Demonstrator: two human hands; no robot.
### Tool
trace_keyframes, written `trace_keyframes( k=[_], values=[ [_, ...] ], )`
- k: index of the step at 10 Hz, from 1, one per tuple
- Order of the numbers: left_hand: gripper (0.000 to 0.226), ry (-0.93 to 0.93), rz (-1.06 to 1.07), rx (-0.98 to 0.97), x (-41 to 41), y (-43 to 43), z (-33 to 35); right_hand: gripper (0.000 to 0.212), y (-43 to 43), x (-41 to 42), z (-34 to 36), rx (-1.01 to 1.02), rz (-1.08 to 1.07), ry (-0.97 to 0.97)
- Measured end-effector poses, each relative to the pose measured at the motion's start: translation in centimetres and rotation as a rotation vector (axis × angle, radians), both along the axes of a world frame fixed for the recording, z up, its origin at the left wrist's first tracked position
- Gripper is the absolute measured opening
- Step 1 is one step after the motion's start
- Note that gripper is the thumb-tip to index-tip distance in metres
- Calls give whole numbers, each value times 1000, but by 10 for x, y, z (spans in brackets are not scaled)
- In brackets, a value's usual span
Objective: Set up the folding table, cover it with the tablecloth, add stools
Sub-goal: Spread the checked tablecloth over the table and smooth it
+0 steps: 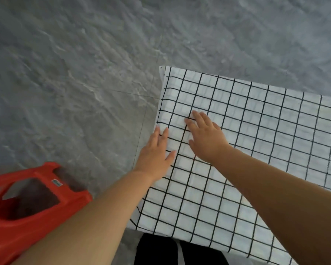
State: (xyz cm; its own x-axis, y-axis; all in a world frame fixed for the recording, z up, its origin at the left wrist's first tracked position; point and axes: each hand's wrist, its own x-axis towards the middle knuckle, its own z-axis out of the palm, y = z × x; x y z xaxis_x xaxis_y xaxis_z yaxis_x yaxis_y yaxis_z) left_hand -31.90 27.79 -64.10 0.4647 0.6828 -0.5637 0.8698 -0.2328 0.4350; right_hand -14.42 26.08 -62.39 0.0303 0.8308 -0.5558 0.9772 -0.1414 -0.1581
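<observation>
A white tablecloth with a black grid (256,131) lies spread over the folding table, whose white corner (161,70) peeks out at the far left. My left hand (155,153) rests flat on the cloth at the table's left edge, fingers apart. Just to its right, my right hand (204,136) presses flat on the cloth, fingers spread. Neither hand holds anything. A red plastic stool (27,197) stands on the floor at the lower left, partly behind my left forearm.
Grey marbled floor tiles (75,83) fill the left and far side of the view. My dark trousers (161,249) show below the table's near edge.
</observation>
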Motion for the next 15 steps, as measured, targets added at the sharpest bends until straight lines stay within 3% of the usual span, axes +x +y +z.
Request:
trace_keyframes(
  k=[3,5,9,11,12,13,14,15],
  values=[
    [68,-68,113,46,34,45,-11,69,73,33,-7,27,86,-31],
    [68,-139,72,12,21,55,-25,64,129,29,-17,119,80,-35],
    [67,-307,591,-454,-7,56,-42,52,149,19,-33,200,97,-57],
    [58,-387,631,-560,-9,61,-49,56,143,12,-45,218,112,-134],
    [65,-479,748,-662,-10,66,-56,56,145,8,-47,220,99,-144],
    [80,-454,896,-824,-17,75,-61,56,145,7,-48,210,93,-160],
    [96,-399,888,-915,-32,85,-72,56,144,7,-49,215,93,-163],
    [80,-453,924,-917,-41,96,-65,56,142,5,-50,224,90,-163]
  ],
)
